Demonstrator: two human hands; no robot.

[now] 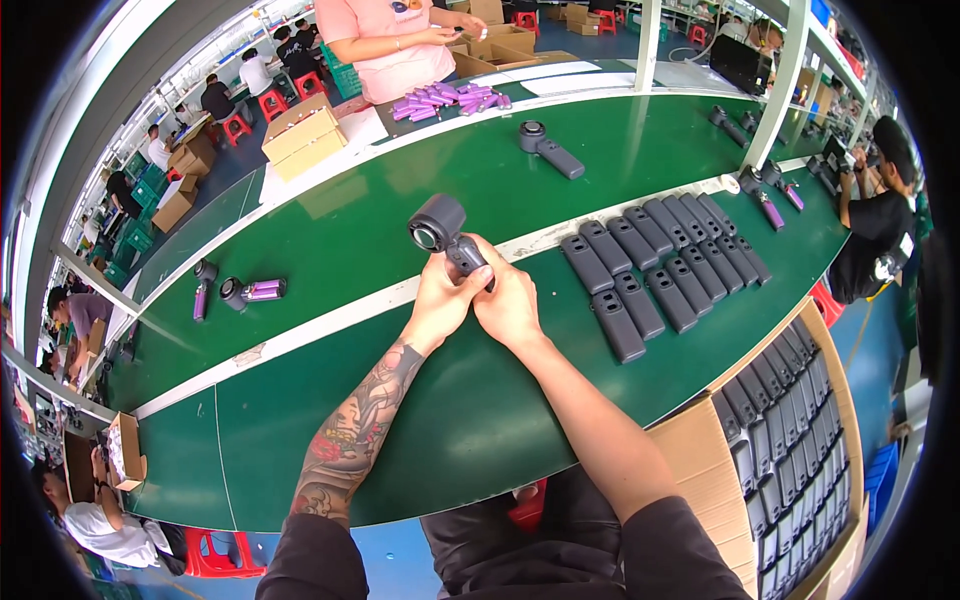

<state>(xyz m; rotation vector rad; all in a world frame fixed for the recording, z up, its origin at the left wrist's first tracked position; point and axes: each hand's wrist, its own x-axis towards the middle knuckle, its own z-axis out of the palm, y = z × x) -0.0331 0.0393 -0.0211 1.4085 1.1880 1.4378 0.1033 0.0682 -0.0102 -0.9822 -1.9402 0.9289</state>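
Note:
A dark grey handheld fan (437, 220) is held in front of me, over the green bench, its round head up and tilted to the left. My left hand (440, 303) grips the handle from the left, thumb on its front. My right hand (507, 302) wraps the same handle from the right, and the two hands touch. The handle's lower end is hidden in my fingers. To the right of my hands, dark grey handle housings (632, 243) lie in two slanted rows on the bench.
Beyond the white rail, a green conveyor belt (340, 235) carries a finished-looking fan (558, 158) and fans with purple cells (265, 290). Purple cells (440, 100) are piled on the far side before a person in pink. An open carton (790, 420) of grey housings stands at my right.

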